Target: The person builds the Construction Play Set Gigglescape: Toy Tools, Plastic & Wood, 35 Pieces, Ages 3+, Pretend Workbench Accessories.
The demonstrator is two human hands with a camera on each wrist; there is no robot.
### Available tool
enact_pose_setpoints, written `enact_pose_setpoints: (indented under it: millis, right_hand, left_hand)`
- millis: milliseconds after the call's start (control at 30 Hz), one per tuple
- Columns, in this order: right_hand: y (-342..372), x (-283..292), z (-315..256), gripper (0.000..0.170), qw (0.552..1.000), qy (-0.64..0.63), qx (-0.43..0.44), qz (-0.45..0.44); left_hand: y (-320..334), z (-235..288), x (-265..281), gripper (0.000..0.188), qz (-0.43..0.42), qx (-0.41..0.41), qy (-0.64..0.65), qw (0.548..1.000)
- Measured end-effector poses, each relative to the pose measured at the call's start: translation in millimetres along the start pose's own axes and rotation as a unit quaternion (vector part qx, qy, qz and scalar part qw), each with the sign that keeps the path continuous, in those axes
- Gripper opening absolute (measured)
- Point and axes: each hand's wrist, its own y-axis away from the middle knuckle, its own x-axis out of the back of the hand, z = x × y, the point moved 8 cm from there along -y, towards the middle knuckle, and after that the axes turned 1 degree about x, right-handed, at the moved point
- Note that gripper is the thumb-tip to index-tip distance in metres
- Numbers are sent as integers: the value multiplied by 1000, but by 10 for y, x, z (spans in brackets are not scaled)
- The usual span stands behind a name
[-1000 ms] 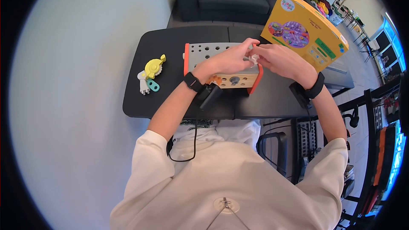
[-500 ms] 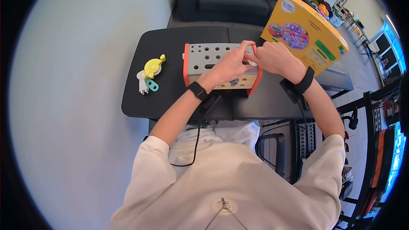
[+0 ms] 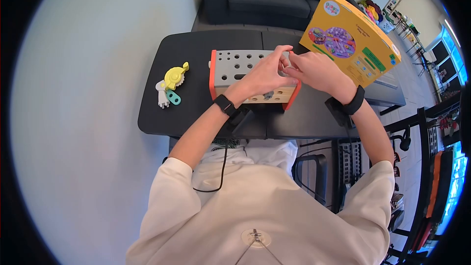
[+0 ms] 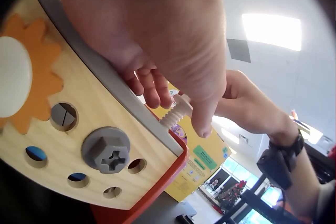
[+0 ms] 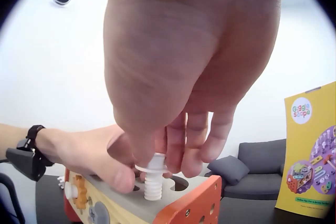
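A toy workbench (image 3: 222,64) has a grey perforated top, wooden front and red ends. Near its right end, my right hand (image 3: 321,72) pinches the head of a white threaded toy bolt (image 5: 153,184) between thumb and fingers. The bolt stands upright, its tip down at the grey top. My left hand (image 3: 262,74) curves loosely around the bolt's near side, thumb tip close beside it and a gap showing between thumb and index finger. On the wooden front are a grey bolt (image 4: 107,150) with a cross slot and an orange gear (image 4: 39,66) with a white centre.
Left on the black table (image 3: 196,113) lie a yellow toy saw piece (image 3: 175,77), a white toothed piece (image 3: 162,95) and a teal two-hole strip (image 3: 173,97). A yellow play-set box (image 3: 351,39) stands at the back right. Beyond the table is a dark sofa (image 3: 270,7).
One second ago the white bolt showed between my hands in the head view; now the fingers hide it there. My right hand has shifted and turned slightly over the workbench's right end.
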Motion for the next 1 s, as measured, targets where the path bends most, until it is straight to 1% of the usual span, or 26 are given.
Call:
enact_pose_setpoints:
  millis: [67,100,167,200,233,267,300,333,367,400,467,533,567,600,633,667,700,733,767,800,833,867,900,967,1000]
  right_hand:
    - [-46,-97,45,29,991,127,-37,-35]
    - [-55,-80,32,29,990,128,-36,-35]
    - [-39,-43,-3,38,980,167,-65,-83]
    - [-29,-33,8,38,980,170,-63,-83]
    - [-11,19,38,33,988,125,-66,-54]
    - [10,67,59,28,994,79,-69,-26]
    - [43,85,58,28,994,80,-67,-27]
    - [79,207,-110,22,999,29,29,34]
    - [138,325,-261,20,988,-22,123,94]
    - [144,319,-260,20,988,-22,123,93]
    - [123,139,-157,26,997,-52,61,-4]
    - [46,68,-72,23,997,-61,52,-16]
    - [18,48,-49,24,996,-67,45,-26]
    - [8,60,-56,24,996,-68,44,-25]
    - [-29,53,-64,25,996,-30,-22,-82]
    - [-30,24,-19,26,986,8,-88,-139]
    - [-52,26,-18,26,987,9,-88,-137]
    - [-55,-41,14,25,978,69,-91,-176]
    - [-51,-97,48,24,964,129,-94,-214]
    - [-20,-103,51,24,964,129,-93,-214]
    - [-2,17,-15,23,988,76,-61,-118]
    - [26,155,-60,23,999,21,-29,-22]
    - [41,136,-24,23,999,20,-29,-23]
    - [53,131,-120,23,993,-84,81,10]
    - [49,100,-98,23,993,-84,79,10]
  left_hand:
    - [-11,-29,25,83,7,-5,24,1000]
    - [-18,-53,29,79,1,-2,27,1000]
    - [-30,-82,37,76,-2,-1,31,1000]
    - [-30,-89,34,74,-9,-5,63,998]
    - [-27,-84,41,72,-16,-8,94,995]
    - [-21,-87,59,72,-13,-8,94,995]
    - [-19,-96,56,71,-20,-3,97,995]
    - [-18,-93,48,70,-28,3,101,994]
    - [-15,-85,51,70,-27,2,103,994]
    - [-11,-86,40,70,-32,7,93,995]
    - [9,-44,31,71,-37,13,83,996]
    - [39,51,54,74,-14,-16,32,999]
    - [34,30,36,74,-15,-16,31,999]
    - [22,15,28,76,-6,-33,16,999]
    - [14,31,34,78,3,-50,0,999]
    - [2,24,33,78,3,-51,-1,999]
    - [-14,-16,20,79,-8,-32,8,999]
    - [-20,-46,12,80,-19,-12,17,1000]
    - [-19,-53,27,80,-17,-12,16,1000]
    - [-8,-51,33,79,-21,-21,30,999]
    - [6,-45,31,78,-24,-29,45,998]
    - [12,-54,31,78,-23,-28,46,998]
    - [10,-69,30,79,-23,-22,60,998]
    - [3,-96,19,80,-24,-16,75,997]
    - [3,-114,7,81,-30,-14,69,997]
